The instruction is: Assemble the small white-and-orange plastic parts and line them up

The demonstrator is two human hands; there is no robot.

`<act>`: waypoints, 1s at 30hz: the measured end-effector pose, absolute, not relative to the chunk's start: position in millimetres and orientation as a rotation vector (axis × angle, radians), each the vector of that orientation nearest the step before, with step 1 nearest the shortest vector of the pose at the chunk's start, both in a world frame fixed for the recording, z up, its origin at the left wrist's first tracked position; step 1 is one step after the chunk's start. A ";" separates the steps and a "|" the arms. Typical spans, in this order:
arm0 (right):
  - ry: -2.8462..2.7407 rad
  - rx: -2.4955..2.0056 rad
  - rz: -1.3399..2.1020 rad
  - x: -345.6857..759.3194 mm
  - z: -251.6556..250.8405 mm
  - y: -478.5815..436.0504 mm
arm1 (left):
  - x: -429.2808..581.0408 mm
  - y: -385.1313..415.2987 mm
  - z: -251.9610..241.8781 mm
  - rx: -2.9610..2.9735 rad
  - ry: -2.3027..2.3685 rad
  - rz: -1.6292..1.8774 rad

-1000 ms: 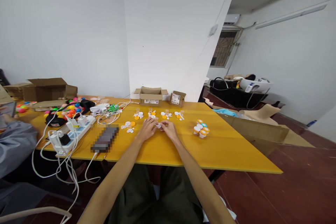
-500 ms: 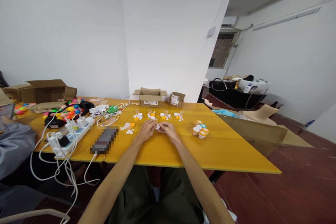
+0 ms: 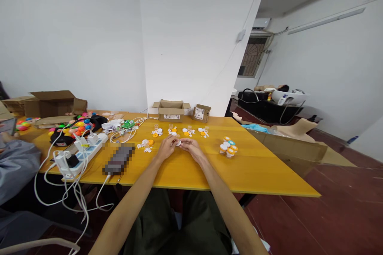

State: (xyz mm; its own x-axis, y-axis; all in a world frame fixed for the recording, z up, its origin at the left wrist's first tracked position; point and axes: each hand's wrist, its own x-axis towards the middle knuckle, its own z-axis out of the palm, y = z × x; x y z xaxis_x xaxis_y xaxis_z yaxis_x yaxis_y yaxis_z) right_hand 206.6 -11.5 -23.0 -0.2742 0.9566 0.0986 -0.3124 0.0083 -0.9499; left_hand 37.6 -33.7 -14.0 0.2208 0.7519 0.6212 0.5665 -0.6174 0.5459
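Note:
Above the middle of the table, a small round white plastic disc (image 3: 178, 143) is pinched between my hands. My left hand (image 3: 166, 148) is closed on its left side with curled fingers. From the other side my right hand (image 3: 192, 148) holds its edge, fingers fairly straight and close together. Just beyond the hands lie small groups of parts: orange rings (image 3: 186, 134), white discs (image 3: 184, 130) and clear cups (image 3: 189, 128). Left of my left hand is another group with an orange ring (image 3: 151, 142) and small white pieces (image 3: 140, 146).
Several lidded jars (image 3: 229, 148) stand clustered on the right. A pixelated phone (image 3: 119, 160) and a power strip (image 3: 85, 155) with tangled white cables occupy the left. Two cardboard boxes (image 3: 171, 111) stand against the wall. Another person's sleeve (image 3: 20, 163) shows at far left.
My right fingers have straightened and shifted slightly over the disc. The disc has moved a little left and up. My left hand has hardly moved.

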 end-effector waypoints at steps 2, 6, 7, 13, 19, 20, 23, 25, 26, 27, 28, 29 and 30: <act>-1.205 -0.800 1.496 206.6 -22.6 -11.3 | 38.1 -33.7 -13.9 2.273 1.244 1.349; -1.206 -0.824 1.498 206.9 -21.5 -10.8 | 39.2 -33.3 -14.1 2.258 1.234 1.321; -1.203 -0.827 1.500 207.0 -21.1 -10.8 | 39.6 -33.5 -13.8 2.258 1.228 1.315; -1.165 -0.854 1.480 208.1 -19.8 -10.8 | 42.5 -37.0 -11.1 2.266 1.170 1.298; -1.135 -0.857 1.495 207.0 -21.5 -10.0 | 41.7 -35.9 -12.8 2.275 1.169 1.290; -1.128 -0.853 1.497 206.8 -21.8 -9.8 | 41.4 -35.4 -13.4 2.277 1.169 1.294; -1.126 -0.844 1.493 206.6 -22.8 -9.0 | 40.4 -33.5 -15.6 2.277 1.172 1.301; -1.145 -0.838 1.481 206.7 -23.5 -8.3 | 40.0 -32.2 -16.7 2.273 1.175 1.299; -1.154 -0.836 1.475 206.8 -23.8 -8.0 | 39.9 -31.7 -17.2 2.272 1.174 1.299; -1.161 -0.836 1.470 207.0 -24.0 -7.7 | 39.8 -31.3 -17.4 2.271 1.173 1.303; -1.166 -0.839 1.467 207.1 -24.1 -7.5 | 39.7 -31.0 -17.5 2.272 1.170 1.308; -1.169 -0.844 1.465 207.2 -24.1 -7.3 | 39.7 -30.8 -17.5 2.274 1.167 1.313; -1.172 -0.851 1.463 207.3 -24.0 -7.1 | 39.7 -30.7 -17.3 2.276 1.164 1.317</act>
State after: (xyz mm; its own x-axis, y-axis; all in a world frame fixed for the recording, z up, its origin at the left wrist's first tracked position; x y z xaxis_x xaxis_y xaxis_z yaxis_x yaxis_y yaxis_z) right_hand 207.3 -7.1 -24.0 -0.2180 0.9733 0.0719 -0.2821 0.0077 -0.9593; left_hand 39.7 -30.7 -17.3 0.2659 0.7500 0.6056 0.5090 -0.6428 0.5725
